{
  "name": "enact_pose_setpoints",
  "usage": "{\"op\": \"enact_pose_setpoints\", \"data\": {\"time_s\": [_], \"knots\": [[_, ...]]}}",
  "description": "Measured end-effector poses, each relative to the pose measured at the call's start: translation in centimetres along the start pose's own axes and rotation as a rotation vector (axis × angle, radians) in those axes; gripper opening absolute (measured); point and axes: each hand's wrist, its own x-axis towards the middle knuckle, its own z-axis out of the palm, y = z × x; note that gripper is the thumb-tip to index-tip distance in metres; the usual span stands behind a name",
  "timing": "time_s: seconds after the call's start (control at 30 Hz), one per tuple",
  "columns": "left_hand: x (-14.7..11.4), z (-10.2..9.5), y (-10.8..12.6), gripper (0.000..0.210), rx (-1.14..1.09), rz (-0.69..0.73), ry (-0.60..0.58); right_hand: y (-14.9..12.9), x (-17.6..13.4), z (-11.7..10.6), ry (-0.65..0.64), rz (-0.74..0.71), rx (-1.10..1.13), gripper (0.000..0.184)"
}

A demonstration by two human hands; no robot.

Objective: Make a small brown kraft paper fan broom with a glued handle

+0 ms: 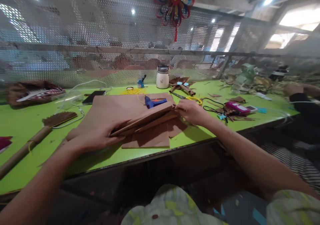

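Between my two hands is a folded length of brown kraft paper [146, 118], tilted up off the table. My left hand [107, 135] grips its left end, fingers above and thumb below. At the other end my right hand [188, 111] pinches a corner with closed fingertips. Beneath and in front of it lie cut brown paper pieces [152, 137]. A large brown paper sheet [112, 107] spreads behind. A blue glue gun [155, 102] rests on that sheet, just past the folded paper. Yellow-handled scissors [196, 100] lie beyond my right hand.
On the green table [20, 121] stand a white jar [162, 77] and a small blue bottle [141, 82]. A rolled paper stem [37, 138] and a phone [94, 97] lie left. A magenta device [237, 108] sits among scraps at right. Another person's dark sleeve [301, 103] reaches in.
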Motion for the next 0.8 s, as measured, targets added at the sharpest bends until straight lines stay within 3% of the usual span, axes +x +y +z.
{"op": "enact_pose_setpoints", "data": {"time_s": [0.13,0.2,0.23,0.37,0.43,0.63,0.8], "knots": [[0.0,0.7,-0.5,0.065,-0.050,-0.009,0.024,-1.5,-2.6,0.0,0.227,0.137,-0.036,0.014],[0.0,0.8,-0.5,0.064,-0.071,-0.016,0.011,-3.0,-4.1,-0.1,0.273,0.154,-0.030,0.018],[0.0,0.8,-0.5,0.064,-0.079,-0.021,0.001,-3.8,-4.8,-0.2,0.235,0.134,-0.007,0.018],[0.1,0.8,-0.4,0.065,-0.089,-0.048,-0.010,-7.1,-6.2,-0.1,-0.154,-0.017,0.054,0.016],[0.1,0.7,-0.2,0.065,-0.085,-0.046,-0.017,-7.8,-6.2,0.1,-0.215,-0.021,0.035,0.016],[-0.1,0.7,-0.1,0.065,-0.101,-0.039,-0.039,-5.3,-6.5,0.4,-0.104,0.111,-0.045,0.028],[-0.1,0.5,0.1,0.069,-0.058,-0.057,-0.034,-1.5,-6.3,0.5,-0.136,0.390,0.039,0.033]]}}
